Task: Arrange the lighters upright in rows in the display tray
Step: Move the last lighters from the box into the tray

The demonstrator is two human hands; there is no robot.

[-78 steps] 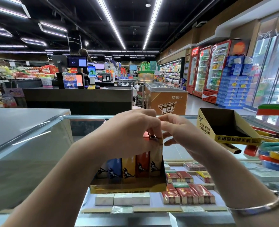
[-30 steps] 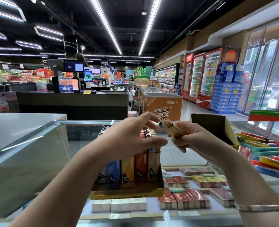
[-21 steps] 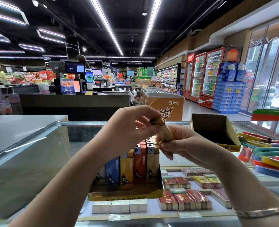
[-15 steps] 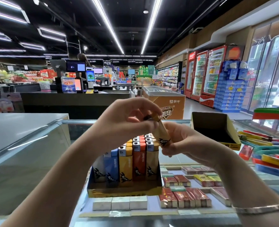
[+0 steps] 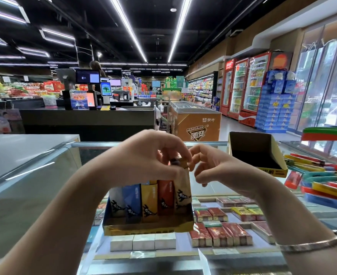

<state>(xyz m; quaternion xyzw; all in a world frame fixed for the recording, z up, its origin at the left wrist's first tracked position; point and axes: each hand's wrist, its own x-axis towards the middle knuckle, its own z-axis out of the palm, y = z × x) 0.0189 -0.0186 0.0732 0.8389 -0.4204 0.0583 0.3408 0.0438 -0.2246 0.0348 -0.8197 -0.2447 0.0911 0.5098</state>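
Shop counter glass (image 5: 34, 187) carries the display tray (image 5: 147, 227); a tan lighter (image 5: 182, 187) stands at its 3 o'clock end, apparently pinched by the left hand (image 5: 149, 157). At 3 o'clock, the right hand (image 5: 213, 167) hovers, fingers loosely curled, holding nothing.

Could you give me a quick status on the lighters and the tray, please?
Left hand pinching the top of a tan lighter, upright at the right end of the front row. Right hand beside it, fingers loose. Tray front row full; nothing blocking.
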